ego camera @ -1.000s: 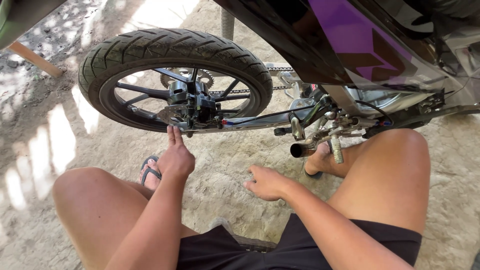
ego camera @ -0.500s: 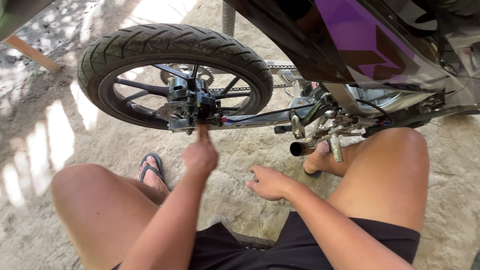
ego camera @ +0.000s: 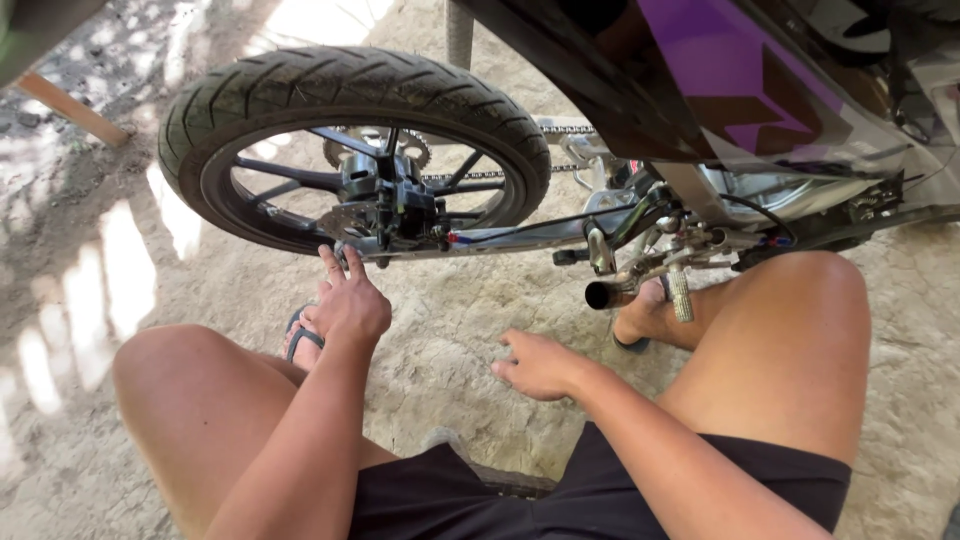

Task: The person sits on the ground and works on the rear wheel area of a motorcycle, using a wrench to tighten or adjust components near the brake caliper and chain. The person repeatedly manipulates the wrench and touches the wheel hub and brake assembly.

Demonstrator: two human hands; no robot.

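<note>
Left hand is raised w/ fingers stretched up, tips touching the underside of the dark metal brake and axle assembly at the hub of the motorcycle's rear wheel; whether it grips any small part there can't be told. Right hand rests low over the ground, fingers loosely curled, palm down, holding nothing visible.

The black rubber rear tyre on a black spoked wheel sits just above the left hand, wheel lifted slightly off the ground. A silver toothed sprocket shows behind the spokes, w/ a drive chain running right toward the bike's body. The silver metal swingarm runs from hub to frame. Between the hands & the bike: a chrome footpeg and lever cluster & a dark round tube end, near the right knee. Black and purple bodywork overhangs at upper right.

Person sits low, bare knees apart, black shorts, a dark flip-flop sandal on the left foot right under the left hand.

Surface: rough, cracked pale concrete ground, sunlit patches at left. A wooden beam lies upper left.
</note>
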